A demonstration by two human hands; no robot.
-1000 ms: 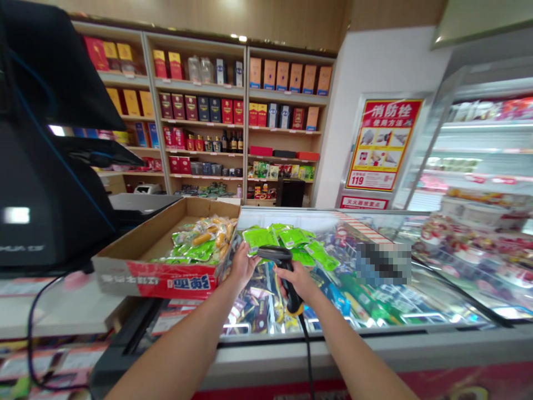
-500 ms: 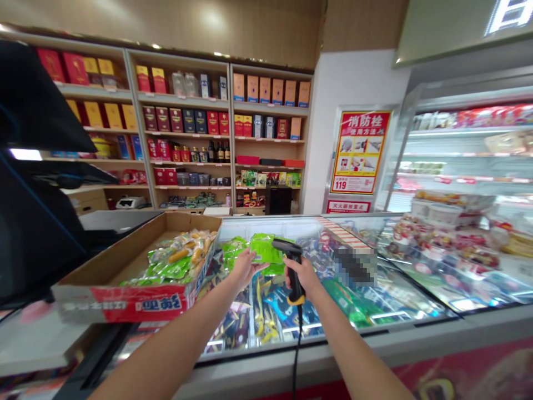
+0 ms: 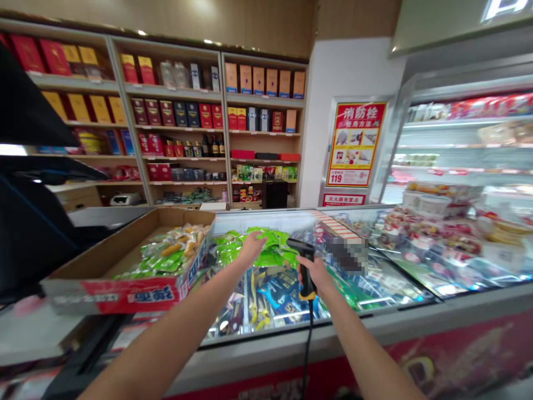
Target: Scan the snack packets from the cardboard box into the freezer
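My right hand [image 3: 313,272] is wrapped around the grip of a black barcode scanner [image 3: 306,258] with a yellow-trimmed base. Its cable hangs down the front of the freezer, and its head tilts toward several bright green packets [image 3: 272,256] on the glass top. My left hand [image 3: 252,248] is over these packets, its fingers closed at the edge of one green packet; the fingertips are partly hidden and blurred. To the left, an open cardboard box [image 3: 133,297] holds more green packets with yellowish food in clear wrapping.
Under me is a glass-topped chest freezer [image 3: 233,333] full of packaged goods. A pixelated dark object [image 3: 348,255] lies on the glass at right. Black checkout equipment [image 3: 29,222] stands at far left. Stacked food packs [image 3: 441,208] are at right, and shelves [image 3: 181,128] of boxes behind.
My left hand has moved slightly up and right, farther over the green packets. The scanner in my right hand has shifted right, away from them. The view has turned slightly.
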